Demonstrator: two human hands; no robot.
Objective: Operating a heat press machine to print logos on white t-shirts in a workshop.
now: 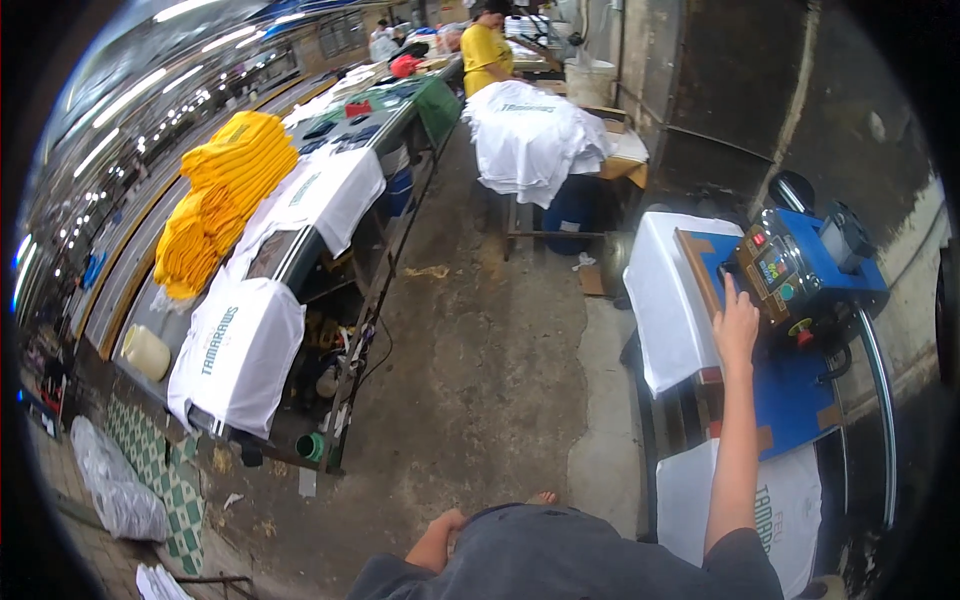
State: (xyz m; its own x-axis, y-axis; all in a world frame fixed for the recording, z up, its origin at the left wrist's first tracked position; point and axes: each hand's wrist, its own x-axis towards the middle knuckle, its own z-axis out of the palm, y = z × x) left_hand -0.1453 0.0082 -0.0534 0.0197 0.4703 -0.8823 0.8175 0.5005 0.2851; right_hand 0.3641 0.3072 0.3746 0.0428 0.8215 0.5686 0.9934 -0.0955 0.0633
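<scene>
At the right stands a blue heat press [860, 275] with a dark control box, buttons and a red knob. My right hand [736, 322] reaches out to the front of this box, index finger stretched, the tip at or just short of its edge. Below the box lies a flat blue plate [785, 400] with brown strips along its edges. A white shirt [662, 300] is spread to the left of the plate. Another white shirt [690, 490], with green print, lies at the near end. My left hand [446, 527] hangs low beside my body, its fingers mostly hidden.
On the left, a long table [280, 245] carries printed white shirts [240, 350], folded yellow shirts [222, 190] and a cream jar [147, 352]. Ahead, white shirts [535, 140] are piled on a stand. A person in yellow [484, 55] stands beyond. Concrete floor [470, 330] runs between.
</scene>
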